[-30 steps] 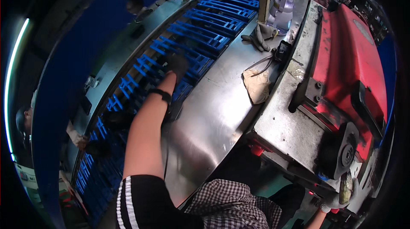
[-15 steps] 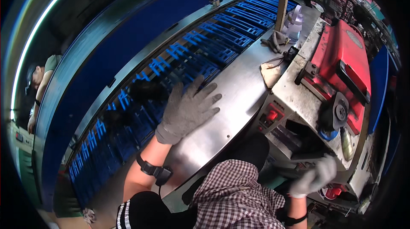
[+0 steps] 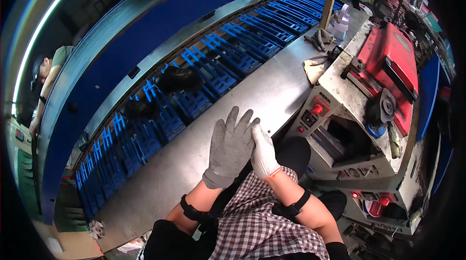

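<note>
Nearest, a checkered apron [image 3: 264, 221] is worn, and black straps are fastened around both forearms. Just beyond it, the two hands are brought together, raised over the near edge of the metal worktop [image 3: 179, 163]. The left hand [image 3: 229, 144] is covered by a grey glove [image 3: 220, 160]; its back is turned up, and its fingers are extended and slightly spread. The right hand [image 3: 262, 146] is covered by a white glove [image 3: 266, 159] with an orange-edged cuff. It is held against the thumb side of the grey glove, its fingers bent; whether the grey fabric is pinched cannot be told, since the fingertips are hidden.

To the right, a pale machine body is fitted with a red knob [image 3: 317, 109] and topped by a red cover [image 3: 391, 49]. At the near left, a crumpled cloth [image 3: 96, 229] is left by the worktop's end. Behind the worktop, a long row of blue slatted racks [image 3: 208, 90] is laid out, on which two dark objects [image 3: 178, 79] are set. Farther along the worktop, a beige piece of material [image 3: 314, 71], spare grey gloves [image 3: 320, 40] and a clear jug [image 3: 338, 27] are placed near a wooden post [image 3: 328, 8]. Above the racks, a blue beam [image 3: 160, 22] is mounted, and past its left end another person [image 3: 43, 75] is partly seen.
</note>
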Available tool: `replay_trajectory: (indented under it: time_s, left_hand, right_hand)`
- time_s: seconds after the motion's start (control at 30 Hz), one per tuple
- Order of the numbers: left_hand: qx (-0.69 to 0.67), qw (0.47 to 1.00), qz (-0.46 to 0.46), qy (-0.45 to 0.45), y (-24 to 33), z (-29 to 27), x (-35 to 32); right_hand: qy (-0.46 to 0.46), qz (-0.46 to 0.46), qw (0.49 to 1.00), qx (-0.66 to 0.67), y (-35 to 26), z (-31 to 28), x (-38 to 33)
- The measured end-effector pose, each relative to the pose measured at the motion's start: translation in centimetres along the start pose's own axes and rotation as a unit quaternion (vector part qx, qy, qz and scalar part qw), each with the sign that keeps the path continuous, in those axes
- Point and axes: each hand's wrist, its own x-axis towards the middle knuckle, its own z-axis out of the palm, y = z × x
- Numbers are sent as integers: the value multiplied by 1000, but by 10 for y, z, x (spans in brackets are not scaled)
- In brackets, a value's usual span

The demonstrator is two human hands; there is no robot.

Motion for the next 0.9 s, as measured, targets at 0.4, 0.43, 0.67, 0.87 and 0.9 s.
replay_trajectory:
  time_s: [0.4,0.43,0.67,0.87,0.9]
  left_hand:
    - [954,-61,288,-57,-21,-12,-77]
    - [950,-62,297,-75,-30,-16,-72]
    - [707,671,219,30,-16,-44,-29]
    - [962,-151,176,145,7,-36,-19]
    - [961,-154,185,136,6,-45,-22]
  right_hand:
    - [-75,-129,989,9,-84,-92,17]
    - [22,-91,984,-154,-75,-47,-13]
    - [-64,-60,982,-166,-33,12,-29]
    - [43,-108,989,-95,-36,7,-16]
    - [68,-123,985,-96,-35,-7,-8]
